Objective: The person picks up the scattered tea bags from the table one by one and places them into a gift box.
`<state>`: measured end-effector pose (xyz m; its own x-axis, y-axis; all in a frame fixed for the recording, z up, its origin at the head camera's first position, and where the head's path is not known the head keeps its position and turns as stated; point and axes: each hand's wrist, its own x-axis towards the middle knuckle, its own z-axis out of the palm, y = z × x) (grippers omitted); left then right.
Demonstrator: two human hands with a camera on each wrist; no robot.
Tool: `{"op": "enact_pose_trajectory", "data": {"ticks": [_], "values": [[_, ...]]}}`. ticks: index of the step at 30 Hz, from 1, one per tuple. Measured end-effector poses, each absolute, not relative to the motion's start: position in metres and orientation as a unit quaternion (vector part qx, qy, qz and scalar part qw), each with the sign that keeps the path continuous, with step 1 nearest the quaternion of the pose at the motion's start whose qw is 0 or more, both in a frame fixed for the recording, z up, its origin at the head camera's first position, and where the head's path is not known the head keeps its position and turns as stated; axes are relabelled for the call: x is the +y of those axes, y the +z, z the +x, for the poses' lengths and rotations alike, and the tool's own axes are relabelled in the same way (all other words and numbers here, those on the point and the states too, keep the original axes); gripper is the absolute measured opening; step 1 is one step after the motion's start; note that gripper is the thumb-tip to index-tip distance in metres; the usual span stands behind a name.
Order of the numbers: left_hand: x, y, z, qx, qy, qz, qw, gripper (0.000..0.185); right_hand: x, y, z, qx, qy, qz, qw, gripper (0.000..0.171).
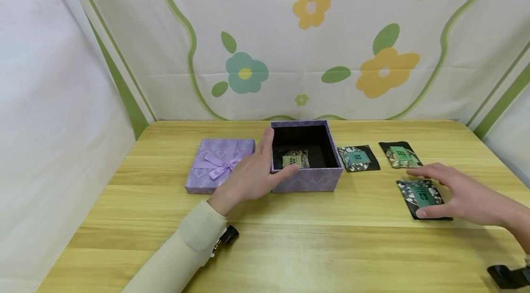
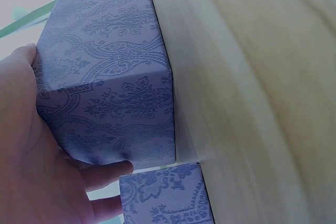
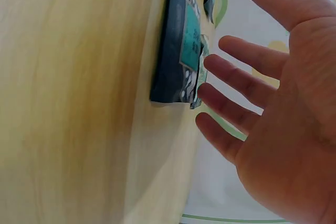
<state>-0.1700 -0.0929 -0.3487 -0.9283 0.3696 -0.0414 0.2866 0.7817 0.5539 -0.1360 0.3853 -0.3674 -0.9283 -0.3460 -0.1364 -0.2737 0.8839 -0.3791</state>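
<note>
My left hand [image 1: 250,173] holds the near left corner of a purple patterned gift box [image 1: 310,180], thumb at the front rim and fingers along the left side. In the left wrist view the thumb and fingertips touch the box's walls [image 2: 115,56]. Inside the uncovered box lies a clear-fronted sachet [image 1: 294,159] with a pale label. My right hand [image 1: 465,194] hovers with spread fingers around a black-backed sachet [image 1: 422,194] with a green label, thumb over its near edge. The right wrist view shows a gap between the fingers and this sachet [image 3: 191,40].
The purple lid [image 1: 219,164] with a ribbon bow lies left of the box. Right of the box lie two more sachets, one nearer [image 1: 358,158] and one farther right [image 1: 400,154]. A flowered white curtain [image 1: 290,54] hangs behind the wooden table [image 1: 314,247].
</note>
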Motion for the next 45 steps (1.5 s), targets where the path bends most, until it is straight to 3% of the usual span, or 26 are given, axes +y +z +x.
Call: {"op": "enact_pose_trajectory", "data": {"ticks": [12,35,45], "values": [[-0.093,-0.347,-0.170,0.942,0.277,0.174,0.078,0.116,0.391,-0.380,-0.132,0.964,-0.157,-0.202,0.066,0.099],[-0.092,-0.347,-0.170,0.941,0.280,0.174,0.074,0.117,0.394,-0.378,-0.137,0.967,-0.147,-0.192,0.082,0.092],[-0.092,-0.348,-0.170,0.941,0.280,0.175,0.074,0.116,0.397,-0.384,-0.137,0.971,-0.116,-0.206,0.032,0.084]]}}
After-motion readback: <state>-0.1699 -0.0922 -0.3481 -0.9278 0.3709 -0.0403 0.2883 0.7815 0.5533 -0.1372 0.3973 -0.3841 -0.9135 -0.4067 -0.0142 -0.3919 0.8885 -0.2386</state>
